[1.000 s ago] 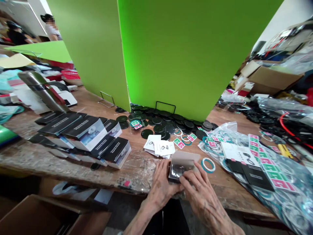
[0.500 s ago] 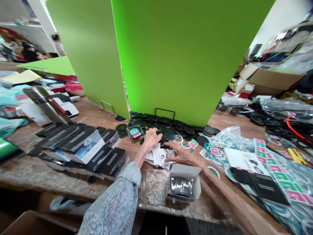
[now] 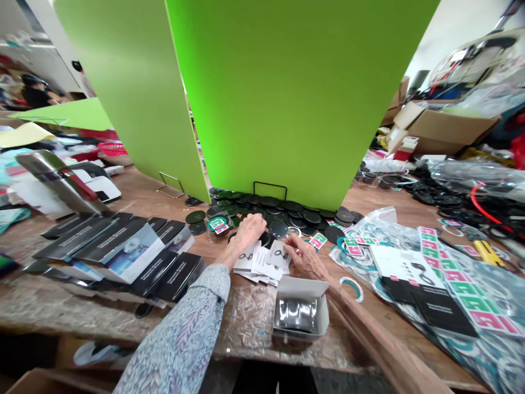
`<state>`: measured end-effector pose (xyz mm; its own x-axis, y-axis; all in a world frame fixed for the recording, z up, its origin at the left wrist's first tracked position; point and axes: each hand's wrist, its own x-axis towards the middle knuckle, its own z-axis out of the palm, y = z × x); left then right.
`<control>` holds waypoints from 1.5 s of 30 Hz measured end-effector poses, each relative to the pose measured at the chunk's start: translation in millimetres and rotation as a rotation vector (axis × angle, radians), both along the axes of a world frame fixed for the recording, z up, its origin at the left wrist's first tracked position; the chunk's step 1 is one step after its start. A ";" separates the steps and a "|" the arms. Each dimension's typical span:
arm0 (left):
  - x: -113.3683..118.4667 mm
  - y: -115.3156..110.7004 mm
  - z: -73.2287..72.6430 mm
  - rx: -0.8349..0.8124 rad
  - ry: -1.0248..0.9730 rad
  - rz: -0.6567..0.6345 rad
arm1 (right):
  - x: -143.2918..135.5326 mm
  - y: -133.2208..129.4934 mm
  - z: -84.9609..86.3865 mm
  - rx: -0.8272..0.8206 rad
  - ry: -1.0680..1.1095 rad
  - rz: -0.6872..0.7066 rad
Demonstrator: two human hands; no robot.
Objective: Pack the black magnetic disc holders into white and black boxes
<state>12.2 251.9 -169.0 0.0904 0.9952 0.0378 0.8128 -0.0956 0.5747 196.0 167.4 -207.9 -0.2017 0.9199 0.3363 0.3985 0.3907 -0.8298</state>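
My right hand [image 3: 307, 256] pinches the edge of a white printed leaflet [image 3: 279, 254] at the right of a loose pile of leaflets [image 3: 259, 262]. My left hand [image 3: 249, 232] is curled over the far edge of that pile, against the black discs [image 3: 279, 229]. Its fingertips are hidden, so what it grips does not show. Just in front of the leaflets stands an open box [image 3: 324, 313] with its flap up. Inside it lies a shiny, clear-wrapped black item [image 3: 298, 314].
Black printed boxes [image 3: 117, 249] are stacked at the left. Green panels [image 3: 279, 98] rise behind the discs. At the right lie plastic bags of teal and white rings [image 3: 369, 241], sticker strips [image 3: 471, 295] and black-and-white booklets [image 3: 414, 273]. A steel flask [image 3: 61, 178] lies far left.
My right hand has closed from spread fingers into a pinch on a leaflet. My left hand stays near the discs, its fingers now more curled. The whole view has shifted slightly.
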 end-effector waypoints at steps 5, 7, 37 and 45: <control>-1.2 -8.2 15.7 -0.003 -0.339 0.095 | 12.2 9.6 -3.0 -0.097 0.289 -0.205; 3.8 -18.8 17.8 -0.040 -0.502 0.089 | 12.2 14.1 -3.4 -0.156 0.403 -0.224; 34.1 -229.2 -26.1 -0.117 -1.004 -0.043 | 15.4 -153.5 60.9 0.420 -0.404 -0.177; 37.9 -223.4 -34.4 -0.051 -0.975 -0.046 | 11.8 -146.1 35.7 0.648 -0.661 -0.231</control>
